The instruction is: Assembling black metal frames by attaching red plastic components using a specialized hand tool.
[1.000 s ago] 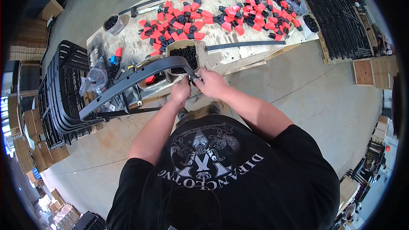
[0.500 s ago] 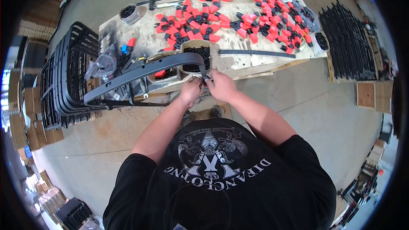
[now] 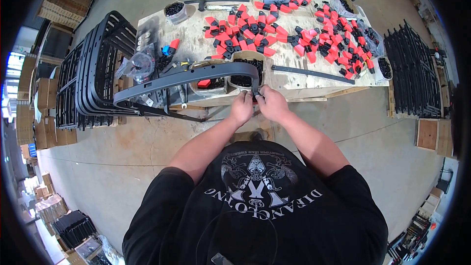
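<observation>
A long black metal frame with rounded corners and holes along its flat side lies across the table's near edge, its left part hanging over. At its right end, which bends down toward me, both hands meet. My left hand is closed, fingertips pinching at the left of that end. From the other side my right hand is closed on it, thumb and fingers pressed together. Something small and reddish shows between the fingertips, too hidden to name. Just beyond the hands stands a tub of small black parts.
The wooden table bears heaps of red-and-black plastic pieces, a flat black bar and a wrench. Several tubs of black parts stand around its edges. Stacked black frames rise at the left, more black racks at the right.
The whole view has shifted, so the table sits farther right and lower. Both hands stay at the frame's end, with the left fingertips now raised closer to it.
</observation>
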A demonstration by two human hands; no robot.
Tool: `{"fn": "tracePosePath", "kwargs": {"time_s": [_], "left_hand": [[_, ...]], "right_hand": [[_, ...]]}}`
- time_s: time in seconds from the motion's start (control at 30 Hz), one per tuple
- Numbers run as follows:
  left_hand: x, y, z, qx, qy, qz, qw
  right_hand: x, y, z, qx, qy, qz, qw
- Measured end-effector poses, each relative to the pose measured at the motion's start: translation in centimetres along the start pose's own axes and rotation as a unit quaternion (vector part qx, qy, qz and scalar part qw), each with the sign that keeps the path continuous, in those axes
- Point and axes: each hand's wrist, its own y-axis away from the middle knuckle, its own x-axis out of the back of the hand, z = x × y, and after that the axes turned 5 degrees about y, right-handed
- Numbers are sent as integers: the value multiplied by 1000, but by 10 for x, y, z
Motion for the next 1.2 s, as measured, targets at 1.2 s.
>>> {"fn": "tracePosePath", "kwargs": {"time_s": [1.2], "left_hand": [[119,81,110,-432,-391,-184,791]], "right_hand": [[-45,46,-72,-221,-720,-224,619]]}}
